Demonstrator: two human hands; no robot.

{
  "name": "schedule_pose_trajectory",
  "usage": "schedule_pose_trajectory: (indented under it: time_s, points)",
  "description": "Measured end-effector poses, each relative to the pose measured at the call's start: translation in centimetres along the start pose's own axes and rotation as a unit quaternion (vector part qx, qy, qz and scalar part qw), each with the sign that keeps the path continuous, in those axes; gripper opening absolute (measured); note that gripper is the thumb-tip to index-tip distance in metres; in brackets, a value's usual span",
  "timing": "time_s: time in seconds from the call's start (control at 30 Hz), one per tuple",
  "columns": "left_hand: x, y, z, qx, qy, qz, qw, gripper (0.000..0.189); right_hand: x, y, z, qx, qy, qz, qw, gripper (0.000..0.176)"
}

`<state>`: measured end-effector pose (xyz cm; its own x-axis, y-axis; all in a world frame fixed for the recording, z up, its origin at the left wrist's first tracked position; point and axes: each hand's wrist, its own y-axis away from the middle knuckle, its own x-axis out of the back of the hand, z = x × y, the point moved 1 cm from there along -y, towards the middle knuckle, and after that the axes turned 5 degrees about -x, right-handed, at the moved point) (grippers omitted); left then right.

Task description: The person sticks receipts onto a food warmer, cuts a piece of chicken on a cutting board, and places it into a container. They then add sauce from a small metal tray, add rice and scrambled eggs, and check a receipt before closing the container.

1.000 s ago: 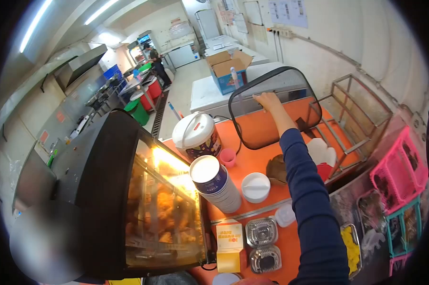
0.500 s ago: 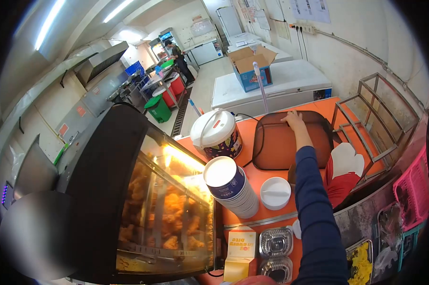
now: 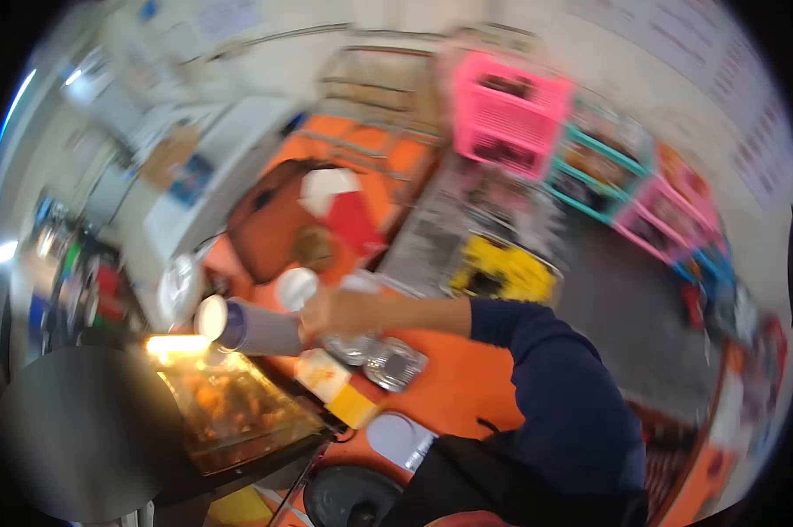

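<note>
My right hand (image 3: pixel 330 318), at the end of a dark blue sleeve (image 3: pixel 559 378), reaches leftward across the orange counter (image 3: pixel 471 373). It is smeared by motion, so I cannot tell what its fingers hold. Just left of it lies the stack of paper cups (image 3: pixel 260 328) in this tilted view. Clear plastic containers (image 3: pixel 394 364) lie right below the hand, partly covered by it. A yellow and white food box (image 3: pixel 339 386) is close to them. Above the hand is a round white tub (image 3: pixel 297 288). My left hand is out of view.
The lit display case of fried food (image 3: pixel 225 404) stands at lower left. Beyond the hand are a dark tray (image 3: pixel 260 237), red and white cartons (image 3: pixel 348 215) and a metal rack (image 3: pixel 383 92). Pink baskets (image 3: pixel 510 110) and a yellow-filled tray (image 3: pixel 502 272) are on the right side.
My right hand has left the dark tray and come back toward the cups and clear containers. The view has swung right and tilted, bringing in more baskets.
</note>
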<state>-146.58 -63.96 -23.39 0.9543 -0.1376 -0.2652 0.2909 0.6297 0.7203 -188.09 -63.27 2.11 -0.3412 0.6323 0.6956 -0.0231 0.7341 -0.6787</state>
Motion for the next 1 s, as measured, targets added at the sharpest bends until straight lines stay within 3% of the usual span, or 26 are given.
schedule_pose_trajectory:
  time_s: [0.03, 0.07, 0.1, 0.13, 0.17, 0.23, 0.27, 0.33, 0.4, 0.47, 0.53, 0.6, 0.63, 0.7, 0.73, 0.77, 0.8, 0.83, 0.9, 0.93, 0.97, 1.0]
  points:
    - [0.4, 0.6, -0.3, 0.006, -0.020, -0.011, 1.000, 0.044, 1.7, 5.1, -4.1, -0.036, -0.134, 0.019, 0.990, 0.016]
    - [0.6, 1.0, -0.8, 0.008, -0.037, -0.019, 0.999, 0.044, 1.3, 11.9, -7.1, -0.155, -0.146, -0.111, 0.971, 0.016]
    - [0.8, 1.5, -1.3, 0.009, -0.047, -0.027, 0.998, 0.044, 3.0, 17.7, -11.3, -0.247, -0.074, -0.151, 0.954, 0.016]
    - [0.9, 1.8, -1.7, 0.005, -0.057, -0.035, 0.998, 0.044, 2.9, 24.7, -14.6, -0.299, -0.101, -0.074, 0.946, 0.018]
    - [1.1, 1.9, -2.2, 0.002, -0.065, -0.042, 0.997, 0.044, 5.0, 29.8, -18.3, -0.399, -0.048, -0.203, 0.893, 0.019]
    - [1.9, 2.8, -3.1, -0.001, -0.083, -0.051, 0.995, 0.044, 6.8, 41.0, -24.2, -0.578, -0.066, -0.189, 0.791, 0.020]
    - [2.5, 3.3, -3.4, -0.001, -0.095, -0.052, 0.994, 0.044, 8.0, 45.9, -26.9, -0.625, -0.031, -0.206, 0.753, 0.021]
    - [3.2, 5.0, -4.5, 0.000, -0.109, -0.043, 0.993, 0.044, 15.0, 47.1, -30.4, -0.706, 0.005, -0.192, 0.682, 0.022]
    - [3.5, 6.8, -5.7, -0.001, -0.115, -0.029, 0.993, 0.044, 19.1, 52.7, -29.6, -0.721, 0.024, -0.119, 0.682, 0.020]
    - [4.3, 8.4, -7.3, -0.002, -0.119, -0.006, 0.993, 0.044, 22.6, 58.1, -25.7, -0.717, 0.060, 0.023, 0.694, 0.019]
    - [5.6, 10.5, -9.3, 0.002, -0.125, 0.023, 0.992, 0.044, 27.5, 59.8, -20.9, -0.735, -0.048, 0.204, 0.645, 0.023]
    - [7.0, 13.1, -11.8, 0.004, -0.121, 0.062, 0.991, 0.044, 32.3, 61.6, -15.2, -0.725, -0.194, 0.353, 0.559, 0.030]
    - [7.7, 14.6, -13.4, 0.004, -0.112, 0.086, 0.990, 0.044, 33.6, 62.6, -12.7, -0.719, -0.203, 0.337, 0.573, 0.030]
    - [9.3, 18.4, -17.2, -0.003, -0.076, 0.143, 0.987, 0.044, 37.4, 66.5, -5.0, -0.654, -0.281, 0.416, 0.566, 0.042]
    - [10.2, 20.8, -19.9, -0.009, -0.048, 0.174, 0.984, 0.044, 37.0, 73.2, 0.3, -0.533, -0.408, 0.486, 0.560, 0.047]
    - [11.2, 23.4, -23.3, -0.015, -0.010, 0.206, 0.978, 0.044, 37.7, 75.1, 3.1, -0.389, -0.516, 0.464, 0.606, 0.048]
    - [12.2, 25.3, -26.3, -0.029, 0.006, 0.225, 0.974, 0.044, 37.8, 76.8, 5.9, -0.368, -0.587, 0.486, 0.533, 0.047]
    - [12.7, 26.5, -29.0, -0.047, 0.021, 0.240, 0.970, 0.045, 38.9, 73.5, 4.7, -0.422, -0.456, 0.447, 0.643, 0.044]
    - [12.8, 28.3, -32.9, -0.085, 0.029, 0.263, 0.961, 0.045, 41.0, 68.9, 6.5, -0.594, -0.253, 0.405, 0.647, 0.041]
    - [14.3, 27.5, -33.8, -0.069, 0.036, 0.233, 0.969, 0.037, 41.8, 66.0, 6.2, -0.636, -0.171, 0.387, 0.645, 0.040]
    - [10.2, 30.8, -32.6, -0.136, 0.046, 0.294, 0.945, 0.028, 42.4, 63.1, 5.6, -0.653, -0.107, 0.369, 0.652, 0.039]
    - [7.9, 33.0, -31.3, -0.150, 0.030, 0.284, 0.947, 0.026, 42.2, 60.3, 4.0, -0.656, -0.054, 0.359, 0.661, 0.038]
